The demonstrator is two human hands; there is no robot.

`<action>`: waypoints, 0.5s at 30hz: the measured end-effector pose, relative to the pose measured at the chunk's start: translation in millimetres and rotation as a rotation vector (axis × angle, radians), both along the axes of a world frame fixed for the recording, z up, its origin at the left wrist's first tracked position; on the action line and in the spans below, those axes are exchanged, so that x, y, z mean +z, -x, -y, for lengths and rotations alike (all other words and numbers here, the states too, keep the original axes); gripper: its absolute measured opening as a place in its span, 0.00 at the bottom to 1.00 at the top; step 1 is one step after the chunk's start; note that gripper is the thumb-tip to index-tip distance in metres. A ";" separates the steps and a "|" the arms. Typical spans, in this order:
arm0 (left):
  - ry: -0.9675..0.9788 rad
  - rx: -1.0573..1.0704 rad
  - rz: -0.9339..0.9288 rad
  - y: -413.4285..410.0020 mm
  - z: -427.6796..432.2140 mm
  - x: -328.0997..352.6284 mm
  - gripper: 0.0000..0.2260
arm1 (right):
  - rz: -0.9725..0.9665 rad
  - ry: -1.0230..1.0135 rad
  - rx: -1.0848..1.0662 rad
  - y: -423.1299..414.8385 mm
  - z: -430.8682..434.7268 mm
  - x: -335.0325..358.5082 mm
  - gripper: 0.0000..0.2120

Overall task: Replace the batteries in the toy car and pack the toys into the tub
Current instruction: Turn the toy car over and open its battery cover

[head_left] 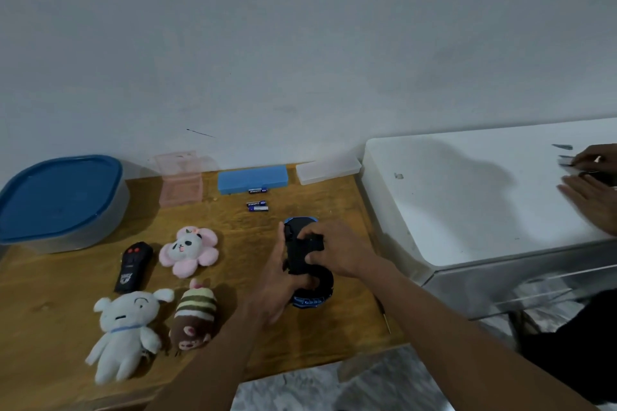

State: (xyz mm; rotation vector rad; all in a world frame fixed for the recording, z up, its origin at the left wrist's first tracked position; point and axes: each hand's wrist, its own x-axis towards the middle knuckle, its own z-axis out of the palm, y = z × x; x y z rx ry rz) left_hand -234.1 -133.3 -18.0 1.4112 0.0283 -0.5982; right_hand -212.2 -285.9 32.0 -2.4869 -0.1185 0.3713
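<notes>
The blue and black toy car (302, 257) lies upside down on the wooden table (50, 304). My left hand (278, 280) grips its left side. My right hand (337, 252) presses on its black underside from the right. Three batteries (257, 203) lie just beyond the car, near a blue case (252, 178). The tub (60, 203) with a blue lid stands shut at the far left. A black remote (133, 265), a pink flower plush (188, 250), a white plush (125, 327) and a striped brown plush (194, 317) lie at the left front.
A pink clear box (180, 182) and a frosted clear box (329, 170) stand at the back edge. A thin screwdriver (384, 315) lies at the table's right edge. A white cabinet top (484, 190) adjoins on the right, where another person's hands (592, 190) rest.
</notes>
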 end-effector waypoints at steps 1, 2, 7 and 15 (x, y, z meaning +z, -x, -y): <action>-0.007 0.001 0.001 0.6 0.4 0.5 0.56 | -0.002 -0.009 -0.008 0.8 -0.8 0.4 0.19; -0.008 0.003 0.004 1.7 0.7 1.0 0.56 | -0.003 -0.017 -0.017 1.3 -1.1 0.1 0.19; -0.019 0.016 -0.013 3.6 -1.6 -2.0 0.56 | 0.020 0.011 -0.040 7.3 -2.9 -1.2 0.19; 0.005 0.015 0.001 8.6 -9.9 3.9 0.56 | 0.067 -0.044 -0.041 11.1 -5.3 -1.1 0.19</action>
